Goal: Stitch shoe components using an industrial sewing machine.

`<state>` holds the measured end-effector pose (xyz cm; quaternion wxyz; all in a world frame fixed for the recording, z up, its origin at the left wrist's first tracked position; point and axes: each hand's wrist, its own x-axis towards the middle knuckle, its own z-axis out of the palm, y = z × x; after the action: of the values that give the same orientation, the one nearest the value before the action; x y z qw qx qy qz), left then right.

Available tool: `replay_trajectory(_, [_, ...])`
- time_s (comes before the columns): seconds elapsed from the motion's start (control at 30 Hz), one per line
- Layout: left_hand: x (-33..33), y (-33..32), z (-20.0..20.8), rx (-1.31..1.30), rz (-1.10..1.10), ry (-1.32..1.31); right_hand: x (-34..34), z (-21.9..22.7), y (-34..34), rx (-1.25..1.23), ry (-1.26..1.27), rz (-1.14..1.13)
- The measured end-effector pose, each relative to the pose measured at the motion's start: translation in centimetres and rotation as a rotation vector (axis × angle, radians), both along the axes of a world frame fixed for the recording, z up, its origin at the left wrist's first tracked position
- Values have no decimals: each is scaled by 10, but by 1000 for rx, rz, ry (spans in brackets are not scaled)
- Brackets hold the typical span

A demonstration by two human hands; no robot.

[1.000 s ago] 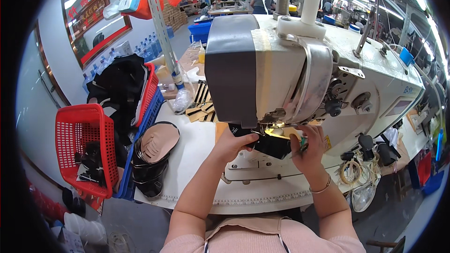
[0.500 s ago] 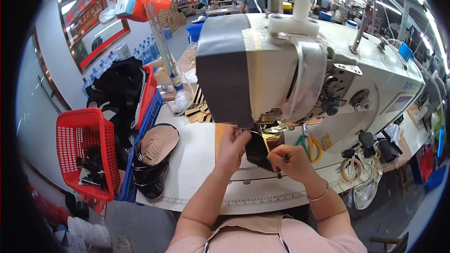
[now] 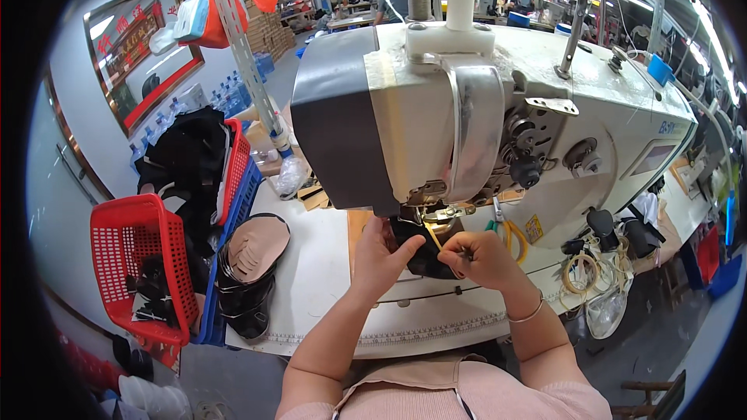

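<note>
A black piece of material (image 3: pixel 424 263) lies under the needle area of a large white and grey sewing machine (image 3: pixel 420 117). At its left edge rests my left hand (image 3: pixel 380 259), thumb stretched out over the black material and apart from the fingers, whose tips are partly hidden beneath the machine head. My right hand (image 3: pixel 484 260) is closed in a pinch at the right, on the lower end of a narrow yellow strip (image 3: pixel 433 238) that runs up toward the presser foot. Something small and dark shows between its fingers, too small to name.
Scissors with yellow and green handles (image 3: pixel 513 239) lie right of my right hand. Stacked shoe pieces (image 3: pixel 257 249) sit on the table's left end, beside a red basket (image 3: pixel 175 264) and a blue crate (image 3: pixel 226 295). Cord coils (image 3: pixel 582 274) lie at the right edge.
My left thumb has spread away from the fingers, and that hand has shifted slightly down. The right hand stays pinched, slightly farther right. The whole view has shifted a little.
</note>
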<state>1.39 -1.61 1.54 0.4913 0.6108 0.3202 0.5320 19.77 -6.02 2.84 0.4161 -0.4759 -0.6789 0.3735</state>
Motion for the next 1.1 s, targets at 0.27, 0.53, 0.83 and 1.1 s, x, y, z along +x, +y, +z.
replay_trajectory(0.27, [-10,13,1,-129,-49,-26,-14,6,-2,-58,46,-20])
replay_trajectory(0.53, [-7,10,-5,-240,-89,-180,-20,5,-1,-62,25,-68])
replay_trajectory(0.83, [-7,-23,-35,-109,-185,-228,-20,1,-22,243,-156,-118])
replay_trajectory(1.1, [-9,-9,-23,-204,-184,-242,-26,5,-9,166,-94,-131])
